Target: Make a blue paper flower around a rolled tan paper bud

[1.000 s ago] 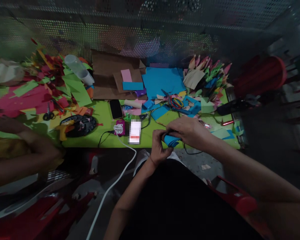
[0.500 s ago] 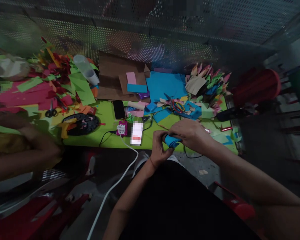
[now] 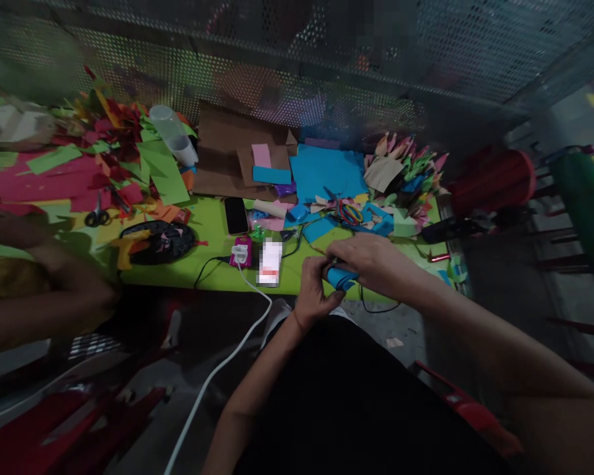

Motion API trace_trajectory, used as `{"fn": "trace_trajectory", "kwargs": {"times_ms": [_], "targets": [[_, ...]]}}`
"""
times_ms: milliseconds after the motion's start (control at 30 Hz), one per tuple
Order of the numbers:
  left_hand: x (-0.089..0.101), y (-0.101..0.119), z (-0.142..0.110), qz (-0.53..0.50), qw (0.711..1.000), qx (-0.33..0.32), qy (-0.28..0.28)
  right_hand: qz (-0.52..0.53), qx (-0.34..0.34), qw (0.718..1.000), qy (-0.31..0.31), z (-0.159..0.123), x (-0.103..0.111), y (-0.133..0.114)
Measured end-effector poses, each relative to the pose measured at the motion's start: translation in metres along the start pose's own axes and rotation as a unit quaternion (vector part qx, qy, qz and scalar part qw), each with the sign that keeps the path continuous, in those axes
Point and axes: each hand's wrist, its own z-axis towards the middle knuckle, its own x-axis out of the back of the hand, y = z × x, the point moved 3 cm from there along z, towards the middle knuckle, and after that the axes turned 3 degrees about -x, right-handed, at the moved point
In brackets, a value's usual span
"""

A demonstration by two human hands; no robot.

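A rolled piece of blue paper (image 3: pixel 341 278) is held between my two hands, just off the near edge of the green table (image 3: pixel 208 214). My left hand (image 3: pixel 315 290) is closed around its left side, thumb along the bottom. From above, my right hand (image 3: pixel 369 260) grips the roll's upper right edge, its fingertips close to those of my left hand. Part of the paper is hidden under the fingers. Beyond my hands lie scissors (image 3: pixel 339 204) with coloured handles and blue paper scraps (image 3: pixel 319 229). A lit phone (image 3: pixel 270 262) rests left of my left hand.
A dark phone (image 3: pixel 235 216), a pink power adapter (image 3: pixel 240 252) with a white cable (image 3: pixel 218 369), and a black pouch (image 3: pixel 161 242) lie leftward. Folded paper pieces (image 3: pixel 400 158) are heaped at back right. Another person's arm (image 3: pixel 44 303) is at the left edge.
My right hand has shifted slightly left over the top of the blue roll, its fingers nearer my left hand. My left hand keeps its hold. The view has turned a little.
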Motion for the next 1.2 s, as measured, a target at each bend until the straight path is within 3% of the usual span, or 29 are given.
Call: {"fn": "trace_trajectory", "kwargs": {"times_ms": [333,567,1200], "targets": [[0.006,0.003,-0.001,-0.013,1.0,0.008,-0.017,0.011,0.034,0.999,0.013,0.004,-0.002,0.0],[0.009,0.0,-0.009,-0.023,1.0,0.02,0.004,-0.017,0.058,0.998,0.009,0.005,0.001,-0.006],[0.012,-0.004,-0.023,-0.051,0.998,0.046,-0.003,0.046,0.004,0.998,-0.03,0.004,-0.014,-0.013]]}}
